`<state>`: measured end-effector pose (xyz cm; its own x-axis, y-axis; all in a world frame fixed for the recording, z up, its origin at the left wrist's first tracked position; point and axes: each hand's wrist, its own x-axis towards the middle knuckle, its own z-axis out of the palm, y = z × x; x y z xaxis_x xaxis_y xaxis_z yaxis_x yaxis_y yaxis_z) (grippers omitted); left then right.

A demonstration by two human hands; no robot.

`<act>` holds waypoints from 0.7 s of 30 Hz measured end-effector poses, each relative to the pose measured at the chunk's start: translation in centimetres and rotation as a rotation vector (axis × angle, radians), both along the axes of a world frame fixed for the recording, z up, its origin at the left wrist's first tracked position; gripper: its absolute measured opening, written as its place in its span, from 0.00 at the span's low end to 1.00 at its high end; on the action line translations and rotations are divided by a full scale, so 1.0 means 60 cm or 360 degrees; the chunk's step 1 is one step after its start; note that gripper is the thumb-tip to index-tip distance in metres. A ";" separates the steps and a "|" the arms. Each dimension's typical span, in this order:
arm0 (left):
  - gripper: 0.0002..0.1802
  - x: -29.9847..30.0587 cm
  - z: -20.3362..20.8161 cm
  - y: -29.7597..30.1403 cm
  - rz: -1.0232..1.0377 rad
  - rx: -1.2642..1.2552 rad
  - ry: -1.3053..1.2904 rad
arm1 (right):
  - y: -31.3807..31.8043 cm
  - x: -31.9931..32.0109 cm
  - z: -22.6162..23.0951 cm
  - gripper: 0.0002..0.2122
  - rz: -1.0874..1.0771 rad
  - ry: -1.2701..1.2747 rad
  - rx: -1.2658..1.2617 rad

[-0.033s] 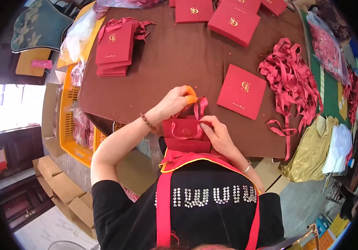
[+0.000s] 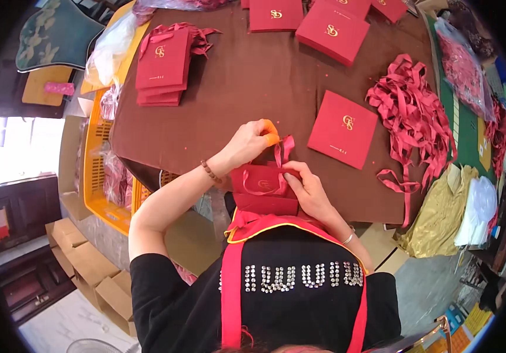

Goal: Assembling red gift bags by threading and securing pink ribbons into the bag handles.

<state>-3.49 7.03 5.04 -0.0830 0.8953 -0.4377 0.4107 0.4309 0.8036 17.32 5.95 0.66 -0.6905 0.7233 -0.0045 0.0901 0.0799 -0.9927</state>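
A small red paper bag (image 2: pixel 262 203) with a gold mark rests at the table's near edge, close to my body. One red ribbon handle (image 2: pixel 263 192) loops down over its front. My left hand (image 2: pixel 247 144), with orange covers on its fingertips, is closed in a pinch on a red ribbon (image 2: pixel 286 150) that rises from the bag's top. The exact grip is partly hidden behind the fingers. On the bag's upper right corner, my right hand (image 2: pixel 310 189) is closed, thumb on the near side. A flat red bag (image 2: pixel 342 129) lies just beyond it.
A heap of red ribbons (image 2: pixel 409 112) lies on the brown-covered table (image 2: pixel 235 88) at the right. Stacked red bags (image 2: pixel 162 67) with ribbons are at the far left, and more flat red bags (image 2: pixel 332 29) at the back. A yellow crate (image 2: pixel 91 188) stands left of the table.
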 end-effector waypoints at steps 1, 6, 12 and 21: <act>0.10 0.000 -0.005 0.000 -0.0025 0.0143 0.0225 | -0.003 -0.003 0.006 0.12 0.0027 -0.0049 -0.0068; 0.12 -0.030 0.011 0.039 0.0161 0.0388 0.0151 | 0.001 -0.002 0.004 0.18 0.0158 -0.0208 0.0004; 0.12 -0.068 0.013 0.059 0.0327 0.0404 0.0063 | 0.011 0.001 -0.007 0.21 0.0283 -0.0177 -0.0005; 0.24 -0.090 -0.005 -0.056 0.0803 0.0509 -0.0712 | 0.021 0.003 -0.018 0.27 -0.0299 0.0146 -0.0219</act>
